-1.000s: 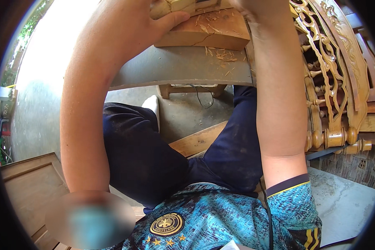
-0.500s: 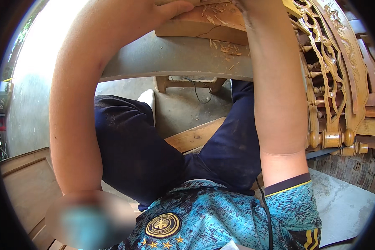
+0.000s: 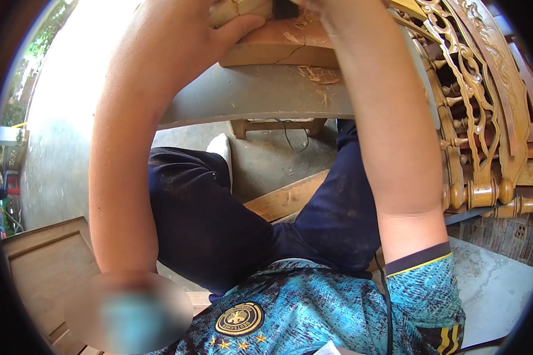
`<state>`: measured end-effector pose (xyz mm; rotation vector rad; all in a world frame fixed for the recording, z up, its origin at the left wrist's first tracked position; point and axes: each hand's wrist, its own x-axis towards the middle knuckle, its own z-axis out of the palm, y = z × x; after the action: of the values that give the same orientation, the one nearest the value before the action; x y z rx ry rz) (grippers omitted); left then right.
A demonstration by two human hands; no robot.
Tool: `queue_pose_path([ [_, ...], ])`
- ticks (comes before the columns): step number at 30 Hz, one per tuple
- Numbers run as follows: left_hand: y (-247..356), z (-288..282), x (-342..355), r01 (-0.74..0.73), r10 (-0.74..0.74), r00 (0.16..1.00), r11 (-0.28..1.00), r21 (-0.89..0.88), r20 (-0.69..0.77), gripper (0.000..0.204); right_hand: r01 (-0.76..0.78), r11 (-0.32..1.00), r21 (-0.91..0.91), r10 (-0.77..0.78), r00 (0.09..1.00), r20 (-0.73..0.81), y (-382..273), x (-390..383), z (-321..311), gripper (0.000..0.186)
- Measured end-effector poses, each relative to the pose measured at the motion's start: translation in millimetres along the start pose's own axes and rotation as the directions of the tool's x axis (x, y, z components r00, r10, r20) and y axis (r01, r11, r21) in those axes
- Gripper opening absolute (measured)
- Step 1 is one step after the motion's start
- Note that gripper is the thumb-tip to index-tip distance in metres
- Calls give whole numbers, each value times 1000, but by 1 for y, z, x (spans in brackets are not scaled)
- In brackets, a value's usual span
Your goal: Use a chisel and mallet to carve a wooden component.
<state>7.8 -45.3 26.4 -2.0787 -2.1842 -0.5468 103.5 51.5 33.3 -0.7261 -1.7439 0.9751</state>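
Note:
My left hand [image 3: 238, 28] reaches to the upper edge, its thumb stretched along the near side of a pale wooden piece [image 3: 240, 9]. The other fingers are out of sight. Under the thumb lies a thick reddish-brown wooden block [image 3: 272, 48] with a crack in its front face. A small black object [image 3: 285, 8] shows just right of the pale piece. My right hand [image 3: 315, 6] is mostly cut off by the upper edge, above the block's right part; its fingers and anything in them are hidden.
Wood shavings [image 3: 318, 74] litter the grey bench top [image 3: 243, 92]. Carved, varnished furniture parts [image 3: 471, 118] stand close on the right. Beneath the bench are a low stool [image 3: 240, 128] and a cable [image 3: 290, 139]. A plank [image 3: 287, 195] lies between my legs; a wooden panel [image 3: 53, 260] sits lower left.
The view has shifted, so the bench and block sit a little differently. More of the pale piece and the black object now shows. My right forearm has swung slightly left at its upper end.

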Motion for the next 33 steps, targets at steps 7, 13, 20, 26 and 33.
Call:
queue_pose_path([
  [7,-6,13,-9,-90,97,984,994,54,-149,52,235,900,367,-281,957,77,11,-3,-25,26],
  [13,-9,-10,-8,-105,108,989,994,-33,98,52,367,916,165,-368,930,-25,10,-14,-19,24],
  [20,-5,0,-14,-57,56,997,998,-18,-52,56,293,915,277,-321,945,59,23,-7,-20,27],
  [26,-10,6,-12,-20,20,998,1000,-9,-54,62,347,886,309,-392,915,97,32,2,-22,32],
  [33,-13,11,-14,-88,94,989,994,58,-112,60,265,871,414,-343,931,126,33,6,-22,34],
])
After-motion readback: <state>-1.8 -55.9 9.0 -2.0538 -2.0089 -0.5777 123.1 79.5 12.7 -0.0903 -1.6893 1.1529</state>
